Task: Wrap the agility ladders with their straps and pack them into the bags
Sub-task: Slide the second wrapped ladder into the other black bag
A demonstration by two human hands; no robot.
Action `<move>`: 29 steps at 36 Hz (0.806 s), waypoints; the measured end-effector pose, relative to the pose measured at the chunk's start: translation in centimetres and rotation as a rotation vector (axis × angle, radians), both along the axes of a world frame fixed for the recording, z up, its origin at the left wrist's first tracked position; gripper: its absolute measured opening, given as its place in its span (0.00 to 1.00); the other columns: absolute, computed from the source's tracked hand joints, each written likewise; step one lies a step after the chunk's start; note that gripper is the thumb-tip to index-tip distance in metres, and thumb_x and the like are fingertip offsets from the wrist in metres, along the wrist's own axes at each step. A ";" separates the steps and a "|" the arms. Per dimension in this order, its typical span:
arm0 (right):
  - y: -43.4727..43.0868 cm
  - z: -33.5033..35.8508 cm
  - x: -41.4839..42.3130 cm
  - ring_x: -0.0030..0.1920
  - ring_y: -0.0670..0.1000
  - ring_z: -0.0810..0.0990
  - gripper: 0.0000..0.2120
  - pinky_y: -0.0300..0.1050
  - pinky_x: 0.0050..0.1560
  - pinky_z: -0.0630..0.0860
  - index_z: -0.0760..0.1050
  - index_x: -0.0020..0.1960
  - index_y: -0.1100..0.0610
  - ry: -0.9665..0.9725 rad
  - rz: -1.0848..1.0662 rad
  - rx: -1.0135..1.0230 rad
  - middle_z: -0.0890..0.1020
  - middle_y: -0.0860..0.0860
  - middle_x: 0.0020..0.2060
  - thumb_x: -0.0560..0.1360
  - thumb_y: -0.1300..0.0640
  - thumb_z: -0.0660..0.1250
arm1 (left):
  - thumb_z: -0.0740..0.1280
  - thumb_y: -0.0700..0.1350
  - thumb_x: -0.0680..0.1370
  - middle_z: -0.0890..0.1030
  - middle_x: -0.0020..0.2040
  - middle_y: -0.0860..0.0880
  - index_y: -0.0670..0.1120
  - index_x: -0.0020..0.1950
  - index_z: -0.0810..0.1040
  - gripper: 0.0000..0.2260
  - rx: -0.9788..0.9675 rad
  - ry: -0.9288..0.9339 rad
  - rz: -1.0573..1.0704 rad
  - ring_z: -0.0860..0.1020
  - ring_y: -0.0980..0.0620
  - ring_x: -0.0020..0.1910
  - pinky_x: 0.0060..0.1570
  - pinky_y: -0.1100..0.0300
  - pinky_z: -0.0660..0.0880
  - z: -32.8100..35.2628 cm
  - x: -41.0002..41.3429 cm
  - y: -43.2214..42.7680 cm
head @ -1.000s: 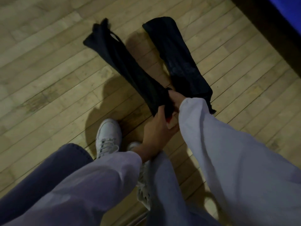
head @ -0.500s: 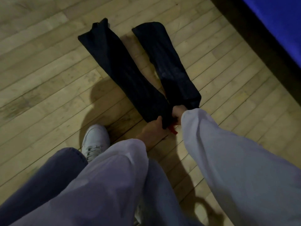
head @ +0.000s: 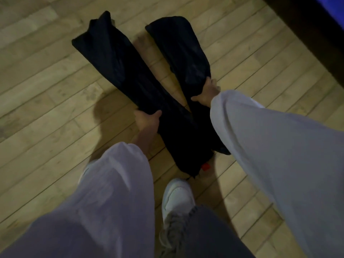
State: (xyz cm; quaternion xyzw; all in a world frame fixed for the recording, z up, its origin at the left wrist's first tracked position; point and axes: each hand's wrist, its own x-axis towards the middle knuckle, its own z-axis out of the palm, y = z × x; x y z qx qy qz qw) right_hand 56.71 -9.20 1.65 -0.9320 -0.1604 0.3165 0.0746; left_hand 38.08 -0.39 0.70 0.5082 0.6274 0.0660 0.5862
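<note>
Two long black bags lie on the wooden floor in a V, their near ends crossing. My left hand [head: 147, 121] grips the left bag [head: 115, 67] partway along its near half, thumb on top. The right bag [head: 182, 53] is held by my right hand [head: 206, 93] at its middle, fingers curled round the fabric. A small red piece [head: 205, 167] pokes out at the near end of the left bag. What the bags hold is hidden by the fabric.
Pale wooden floorboards [head: 46, 90] run all around. A dark raised edge [head: 305, 28] with a blue surface beyond it crosses the top right corner. My white shoe [head: 176, 198] stands just below the bags' near ends.
Both hands left the bags' near ends, where they were close together, and moved apart up along the bags. The bags' near ends now lie closer to my feet.
</note>
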 end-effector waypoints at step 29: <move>0.2 28.2 -11.6 0.51 0.58 0.79 0.20 0.52 0.51 0.76 0.74 0.55 0.57 0.378 0.084 0.589 0.80 0.55 0.49 0.64 0.53 0.69 | 0.67 0.26 0.71 0.79 0.44 0.42 0.37 0.53 0.76 0.13 -0.008 -0.312 -0.359 0.78 0.46 0.41 0.36 0.55 0.75 28.6 -4.7 -2.1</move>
